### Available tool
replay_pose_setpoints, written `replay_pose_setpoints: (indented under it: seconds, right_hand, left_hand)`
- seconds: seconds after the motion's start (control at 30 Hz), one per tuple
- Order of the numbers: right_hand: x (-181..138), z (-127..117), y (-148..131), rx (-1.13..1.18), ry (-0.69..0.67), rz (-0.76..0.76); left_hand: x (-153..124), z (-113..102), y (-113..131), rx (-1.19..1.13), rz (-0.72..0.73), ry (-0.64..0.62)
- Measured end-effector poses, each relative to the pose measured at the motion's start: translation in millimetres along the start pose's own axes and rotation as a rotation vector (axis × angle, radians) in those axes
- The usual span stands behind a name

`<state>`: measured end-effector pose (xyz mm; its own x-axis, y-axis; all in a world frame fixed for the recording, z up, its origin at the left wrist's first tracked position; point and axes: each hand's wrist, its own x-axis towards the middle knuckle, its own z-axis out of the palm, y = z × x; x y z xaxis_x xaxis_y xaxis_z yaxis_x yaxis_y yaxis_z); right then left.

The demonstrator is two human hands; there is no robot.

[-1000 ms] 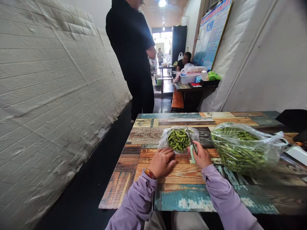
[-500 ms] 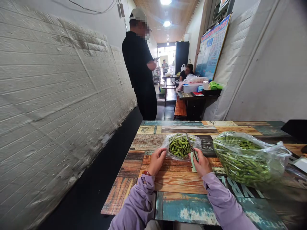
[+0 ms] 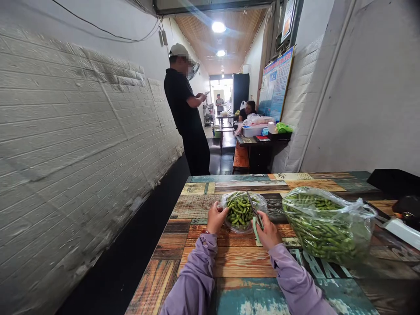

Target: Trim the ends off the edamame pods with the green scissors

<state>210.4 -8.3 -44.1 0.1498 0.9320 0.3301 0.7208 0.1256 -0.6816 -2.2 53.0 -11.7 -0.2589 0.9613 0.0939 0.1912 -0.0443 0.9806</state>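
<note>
Hand position at a patterned table (image 3: 236,262), with scissors and green pods. The right hand (image 3: 270,232) grasps the pale-green handles of the scissors (image 3: 254,211), whose blades point away from the wearer, over the right part of the small open plastic bag (image 3: 263,202). The green pods (image 3: 240,212) lie heaped in this bag, between the two hands. The left hand (image 3: 216,218) is at the bag's left edge, thumb and fingers drawn toward one another; whether they pinch the film or a pod cannot be told. Good practice, as judged here, has the left fingertips well apart from the blade line, the film held back from the blades, and the wrist low for steadiness. The large plastic bag (image 3: 328,227), also filled with pods, rests to the right, best left outside the elbow's sweep
</note>
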Motion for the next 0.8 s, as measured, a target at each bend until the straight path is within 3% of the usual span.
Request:
replay_pose_setpoints:
  seconds: [0.43,0.53,0.67,0.8]
  right_hand:
    - [3.1,-5.6,-5.0,-0.021,-0.018,0.033]
    - [4.0,-6.0,-3.5,-0.024,-0.003,0.046]
    - [4.1,-6.1,0.6,0.013,0.008,0.034]
    - [3.2,-6.8,2.2,0.052,-0.003,0.033]
  left_hand:
    - [-1.3,18.7,-4.2,-0.578,-0.186,-0.192]
    - [0.6,17.9,-4.3,-0.426,-0.076,-0.196]
    - [1.6,6.4,-8.0,-0.153,0.039,-0.106]
    - [-5.5,-7.9,-6.6,0.291,0.3,-0.01]
